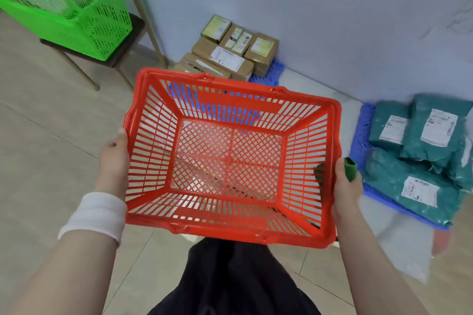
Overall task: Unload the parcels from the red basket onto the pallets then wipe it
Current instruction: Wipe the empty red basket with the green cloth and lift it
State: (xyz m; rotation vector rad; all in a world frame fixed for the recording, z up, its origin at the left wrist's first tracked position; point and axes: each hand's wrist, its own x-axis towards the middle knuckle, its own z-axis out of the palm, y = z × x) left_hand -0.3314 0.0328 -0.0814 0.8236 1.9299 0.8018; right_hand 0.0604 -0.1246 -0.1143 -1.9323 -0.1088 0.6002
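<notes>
My left hand [112, 158] at 9 o'clock and my right hand [344, 181] at 3 o'clock each clamp a short side of the red basket [230, 233], holding it level in front of me so I can look straight down into it. Its latticed bottom is bare, so the wiping is what I judge remains; the brown boxes [230, 51] at 12 o'clock and the teal mailers [419, 146] at 2 o'clock lie on blue pallets [359, 135], and something green [350, 168] sits pinched at my right thumb, possibly the cloth

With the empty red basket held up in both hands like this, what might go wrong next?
1. The left hand and right hand grip only the red basket side rims; wiping needs one hand free, so it could tip.
2. A green item, perhaps the cloth, is pinched against the rim and might drop.
</notes>
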